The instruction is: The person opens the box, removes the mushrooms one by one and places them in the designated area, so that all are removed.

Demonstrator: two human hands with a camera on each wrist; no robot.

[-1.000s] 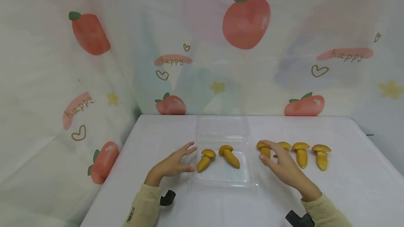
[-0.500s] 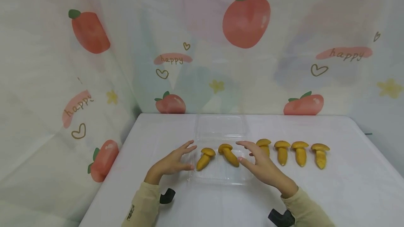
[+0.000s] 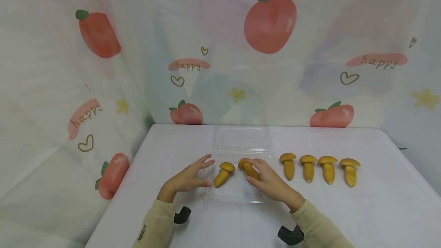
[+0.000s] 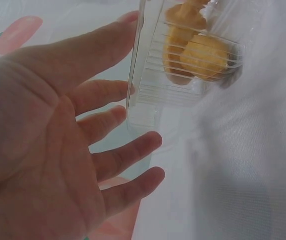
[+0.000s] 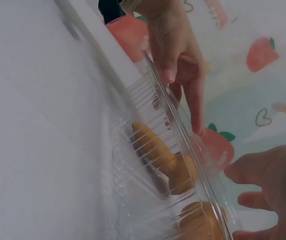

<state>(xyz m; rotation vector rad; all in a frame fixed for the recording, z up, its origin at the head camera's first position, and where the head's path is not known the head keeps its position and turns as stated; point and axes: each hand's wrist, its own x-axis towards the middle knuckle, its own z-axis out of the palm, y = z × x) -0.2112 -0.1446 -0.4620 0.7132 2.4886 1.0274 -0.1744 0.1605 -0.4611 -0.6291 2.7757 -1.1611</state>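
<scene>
A clear plastic clamshell box (image 3: 235, 195) lies with its lid (image 3: 241, 137) folded back, away from the person. Inside are two yellow mushrooms with rounded caps, a left mushroom (image 3: 224, 175) and a right mushroom (image 3: 244, 162). My left hand (image 3: 184, 179) has its fingers spread at the box's left side; in the left wrist view the thumb (image 4: 98, 55) reaches the rim. Over the box's right side is my right hand (image 3: 272, 183), partly covering the right mushroom. The right wrist view shows its fingers (image 5: 252, 167) apart and above the rim, holding nothing.
Several more yellow mushrooms (image 3: 308, 169) stand in a row on the white table (image 3: 344, 217), right of the box. A fruit-printed cloth (image 3: 220, 49) hangs behind and to the left of the table. Black wrist mounts (image 3: 290, 235) sit under both forearms.
My right hand has moved left, from the nearest mushroom of the row to above the right mushroom in the box. It carries nothing in these frames. The left hand stays put.
</scene>
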